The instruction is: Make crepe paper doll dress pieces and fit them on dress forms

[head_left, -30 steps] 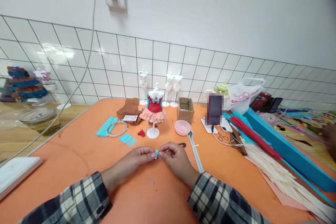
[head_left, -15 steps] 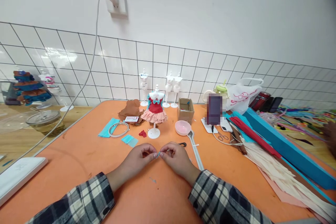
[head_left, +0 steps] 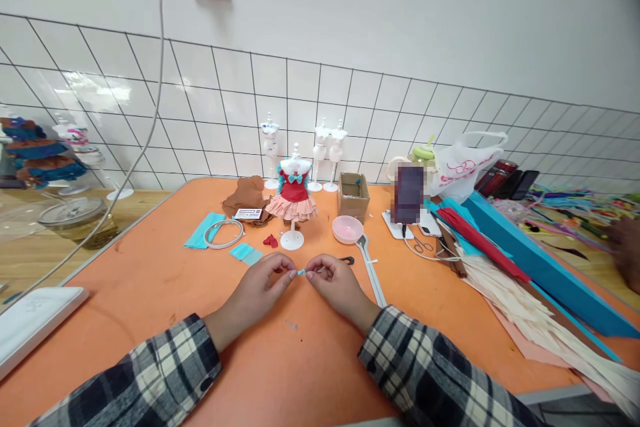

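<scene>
Scrap of blue cloth point(head_left: 301, 272): ctr of the work area, pinched btwn fingertips, just this side of the dress stand point(head_left: 294, 190). Clock taken at scrap, 12 = away from the person.

Key relation (judged): scrap bridges the two hands, long axis approx. 9–3 o'clock; tiny, so exact tilt & folds n/a. Neither hand clearly nearer; each is at one end.

L hand point(head_left: 257, 290): comes in from approx. 8 o'clock, thumb + index closed on the 9 o'clock end. R hand point(head_left: 335, 287): comes in from approx. 4, thumb + index closed on the 3 o'clock end. Other fingers curled, partly hidden. Height over orange table point(head_left: 250, 373): can't tell.

Nearby: dress stand upright at 12, well clear of fingertips; red bit point(head_left: 271, 241) approx. 10–11; pale blue squares point(head_left: 245, 253) approx. 10; pink bowl point(head_left: 348, 229) approx. 1–2; grey tool point(head_left: 373, 273) approx. 3, just beyond R hand.
</scene>
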Tool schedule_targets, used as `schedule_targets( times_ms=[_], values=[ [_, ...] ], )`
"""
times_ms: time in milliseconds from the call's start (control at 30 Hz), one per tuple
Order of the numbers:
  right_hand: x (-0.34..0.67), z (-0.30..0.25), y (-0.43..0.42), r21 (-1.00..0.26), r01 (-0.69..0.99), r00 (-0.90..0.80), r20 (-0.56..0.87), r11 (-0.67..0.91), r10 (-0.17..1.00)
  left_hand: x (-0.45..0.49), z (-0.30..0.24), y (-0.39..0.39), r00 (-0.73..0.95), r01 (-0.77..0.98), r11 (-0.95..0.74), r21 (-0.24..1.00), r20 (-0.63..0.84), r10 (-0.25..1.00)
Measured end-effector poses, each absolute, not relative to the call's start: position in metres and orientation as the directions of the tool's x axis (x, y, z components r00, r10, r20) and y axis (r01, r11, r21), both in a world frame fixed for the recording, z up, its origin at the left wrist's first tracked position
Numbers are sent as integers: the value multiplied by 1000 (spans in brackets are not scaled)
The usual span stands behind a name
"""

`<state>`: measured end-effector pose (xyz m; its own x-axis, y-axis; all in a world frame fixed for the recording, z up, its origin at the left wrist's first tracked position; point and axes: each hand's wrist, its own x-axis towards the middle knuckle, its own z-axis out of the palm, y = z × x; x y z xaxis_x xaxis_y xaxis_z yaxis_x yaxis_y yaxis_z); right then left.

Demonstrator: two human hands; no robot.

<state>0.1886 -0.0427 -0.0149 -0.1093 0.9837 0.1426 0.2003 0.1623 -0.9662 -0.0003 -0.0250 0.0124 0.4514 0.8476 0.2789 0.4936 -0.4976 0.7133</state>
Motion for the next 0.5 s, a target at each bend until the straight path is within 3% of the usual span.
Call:
schedule_targets(
  times_ms=[100, 200, 333, 500],
  values=[
    [191, -14, -46, -924, 281, -66, 249, 258, 966, -5, 8, -21, 368, 462, -454, 762, 301, 880],
    [194, -6, -44, -813, 421, 0, 445, 403, 896, -14, 0, -8, 311, 509, -538, 672, 440, 843],
    [194, 30, -22, -549, 592, 3, 734, 590, 679, -21, -12, 16, 405, 577, -650, 494, 518, 753],
    [182, 72, 23, -316, 692, -3, 898, 649, 440, -15, -24, 34, 484, 567, -675, 473, 471, 737]
  ],
)
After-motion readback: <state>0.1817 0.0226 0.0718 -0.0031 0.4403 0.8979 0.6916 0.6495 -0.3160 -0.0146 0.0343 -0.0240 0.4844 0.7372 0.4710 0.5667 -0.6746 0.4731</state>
